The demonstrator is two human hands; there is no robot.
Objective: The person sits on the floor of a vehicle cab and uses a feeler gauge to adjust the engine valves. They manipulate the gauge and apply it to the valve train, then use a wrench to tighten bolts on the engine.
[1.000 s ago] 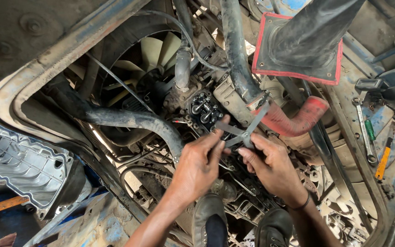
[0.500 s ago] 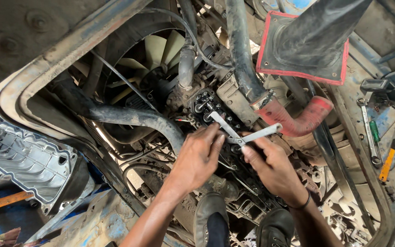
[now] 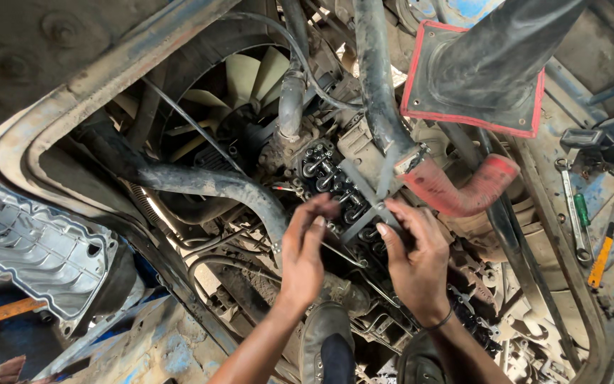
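Above both hands sits the greasy engine (image 3: 321,178), its pale fan (image 3: 250,78) beyond. The right hand (image 3: 410,259) pinches a blurred flat grey spanner (image 3: 371,203), long axis slanting up-right. The left hand (image 3: 305,249), fingers loosely curled, holds nothing, just beside it.

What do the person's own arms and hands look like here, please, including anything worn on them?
Both forearms are bare, with no sleeves in view and no gloves. The left hand wears nothing. The right hand has a thin dark band around its wrist. No rings or watch can be seen.
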